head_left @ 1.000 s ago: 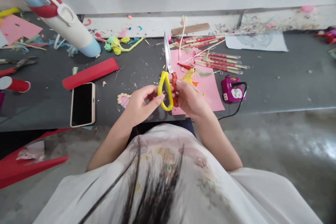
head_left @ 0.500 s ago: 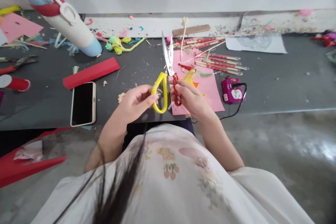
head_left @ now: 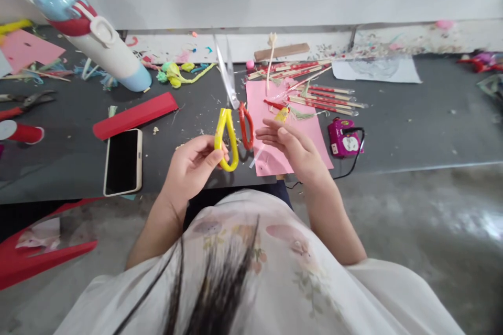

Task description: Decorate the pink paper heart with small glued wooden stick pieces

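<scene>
My left hand grips the yellow handle of a pair of scissors above the table's near edge. The scissors point away from me, their metal blades slightly parted. Their other handle is red and hangs free of any fingers. To the right of it, my right hand hovers with stretched fingers and holds nothing. Under that hand lies a sheet of pink paper. A small yellow piece on the sheet is partly hidden by the right fingers.
Left on the dark table are a phone, a long red case, a bottle, pliers and a red spool. Red-and-cream sticks lie behind the paper. A purple box with a black cable sits right.
My right hand has let go of the red handle and opened, moving slightly right. My left hand has carried the scissors a little to the left.
</scene>
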The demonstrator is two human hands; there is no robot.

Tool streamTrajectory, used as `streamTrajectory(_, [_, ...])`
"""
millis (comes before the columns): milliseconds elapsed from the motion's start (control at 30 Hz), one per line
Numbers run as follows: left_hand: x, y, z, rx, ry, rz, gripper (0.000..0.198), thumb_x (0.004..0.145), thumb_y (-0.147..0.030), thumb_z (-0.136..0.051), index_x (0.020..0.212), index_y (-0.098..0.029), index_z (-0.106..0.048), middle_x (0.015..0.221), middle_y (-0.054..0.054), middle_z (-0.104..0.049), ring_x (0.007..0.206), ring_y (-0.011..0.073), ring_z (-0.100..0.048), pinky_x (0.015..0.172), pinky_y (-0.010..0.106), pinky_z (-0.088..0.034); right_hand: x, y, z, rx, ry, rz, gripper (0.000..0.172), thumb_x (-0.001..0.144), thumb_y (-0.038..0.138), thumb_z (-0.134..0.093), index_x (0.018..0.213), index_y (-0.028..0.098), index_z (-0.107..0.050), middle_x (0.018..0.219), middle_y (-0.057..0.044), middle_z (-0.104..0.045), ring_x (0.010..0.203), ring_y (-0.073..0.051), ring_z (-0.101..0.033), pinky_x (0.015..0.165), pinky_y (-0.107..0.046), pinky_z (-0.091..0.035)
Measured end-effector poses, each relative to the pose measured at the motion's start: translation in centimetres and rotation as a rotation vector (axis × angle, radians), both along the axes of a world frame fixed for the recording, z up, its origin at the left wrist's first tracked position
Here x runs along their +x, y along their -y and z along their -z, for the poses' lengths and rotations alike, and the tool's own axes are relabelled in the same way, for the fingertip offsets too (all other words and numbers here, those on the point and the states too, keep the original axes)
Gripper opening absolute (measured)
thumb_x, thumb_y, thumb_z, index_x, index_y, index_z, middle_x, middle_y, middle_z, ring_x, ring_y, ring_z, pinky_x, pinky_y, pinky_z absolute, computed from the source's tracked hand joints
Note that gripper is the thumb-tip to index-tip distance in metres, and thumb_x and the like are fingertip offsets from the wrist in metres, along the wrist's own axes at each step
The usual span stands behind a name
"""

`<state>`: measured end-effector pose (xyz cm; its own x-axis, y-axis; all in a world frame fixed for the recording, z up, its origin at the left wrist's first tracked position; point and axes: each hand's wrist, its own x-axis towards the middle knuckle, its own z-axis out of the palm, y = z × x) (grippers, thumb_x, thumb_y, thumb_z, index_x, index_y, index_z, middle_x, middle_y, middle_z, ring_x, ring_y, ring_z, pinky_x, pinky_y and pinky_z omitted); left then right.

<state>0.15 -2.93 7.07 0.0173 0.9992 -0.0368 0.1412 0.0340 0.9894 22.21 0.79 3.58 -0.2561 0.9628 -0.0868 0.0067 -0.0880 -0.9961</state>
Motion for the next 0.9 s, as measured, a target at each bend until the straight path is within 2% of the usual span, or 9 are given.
streamTrajectory(100, [-0.6, 0.3, -0.3, 0.046, -0.021, -0.072, 0.02, 0.084, -0.04, -0.069, 0.084, -0.02, -0.067, 0.076, 0.002, -0.068, 0.069, 0.013, -0.065, 0.061, 0.024, -0.055, 0.8, 0.5, -0.3, 0.309, 0.274, 0.015, 0.046, 0.098, 0.041, -0.045, 0.141, 0.025, -0.046, 0.13, -0.011, -0.063, 0.122, -0.022, -0.06, 0.105, -0.046, -0.05])
streamTrajectory(200, [-1.5, 0.5, 0.0, 0.067, -0.013, -0.073, 0.018, 0.085, -0.038, -0.069, 0.085, -0.02, -0.068, 0.076, 0.001, -0.069, 0.066, 0.012, -0.065, 0.06, 0.023, -0.055, 1.2, 0.7, -0.7, 0.638, 0.639, 0.038, 0.053, 0.099, 0.031, -0.042, 0.15, 0.022, -0.033, 0.139, -0.016, -0.055, 0.131, -0.027, -0.052, 0.108, -0.053, -0.046])
streamTrajectory(300, [-2.1, 0.6, 0.2, 0.073, -0.013, -0.071, 0.014, 0.086, -0.034, -0.069, 0.087, -0.02, -0.07, 0.077, 0.001, -0.069, 0.066, 0.0115, -0.063, 0.062, 0.023, -0.054, 1.2, 0.6, -0.8, 0.825, 0.847, 0.056, 0.056, 0.099, 0.027, -0.038, 0.153, 0.021, -0.026, 0.142, -0.018, -0.051, 0.137, -0.031, -0.046, 0.11, -0.057, -0.043])
streamTrajectory(400, [-2.1, 0.8, -0.1, 0.051, 0.013, -0.069, 0.012, 0.084, -0.033, -0.07, 0.088, -0.021, -0.072, 0.079, 0.002, -0.07, 0.069, 0.0122, -0.063, 0.064, 0.023, -0.054, 1.2, 0.6, -0.7, 0.875, 0.921, 0.062, 0.058, 0.099, 0.025, -0.036, 0.155, 0.023, -0.023, 0.143, -0.017, -0.05, 0.139, -0.033, -0.044, 0.111, -0.057, -0.042])
streamTrajectory(600, [-1.3, 1.1, -1.0, 0.025, 0.035, -0.2, 0.017, 0.079, -0.038, -0.074, 0.083, -0.022, -0.072, 0.077, 0.003, -0.07, 0.069, 0.0162, -0.064, 0.059, 0.027, -0.053, 0.9, 1.3, -0.7, 0.891, 0.916, 0.074, 0.058, 0.098, 0.023, -0.036, 0.155, 0.027, -0.024, 0.144, -0.015, -0.05, 0.142, -0.032, -0.041, 0.113, -0.058, -0.04])
streamTrajectory(767, [-1.4, 1.1, -0.9, 0.082, 0.064, -0.139, 0.014, 0.082, -0.037, -0.072, 0.085, -0.023, -0.072, 0.079, 0.003, -0.069, 0.074, 0.0169, -0.064, 0.062, 0.027, -0.053, 0.4, 1.5, -0.8, 0.93, 0.918, 0.09, 0.062, 0.097, 0.021, -0.039, 0.156, 0.025, -0.019, 0.144, -0.016, -0.05, 0.143, -0.032, -0.041, 0.113, -0.055, -0.041])
streamTrajectory(900, [-1.1, 1.3, -1.3, 0.085, 0.069, -0.196, 0.011, 0.08, -0.034, -0.074, 0.085, -0.025, -0.074, 0.075, 0.001, -0.064, 0.072, 0.0149, -0.061, 0.063, 0.026, -0.054, 0.1, 1.4, -0.9, 0.891, 0.895, 0.062, 0.064, 0.098, 0.027, -0.04, 0.156, 0.024, -0.014, 0.145, -0.017, -0.049, 0.141, -0.032, -0.042, 0.112, -0.055, -0.041])
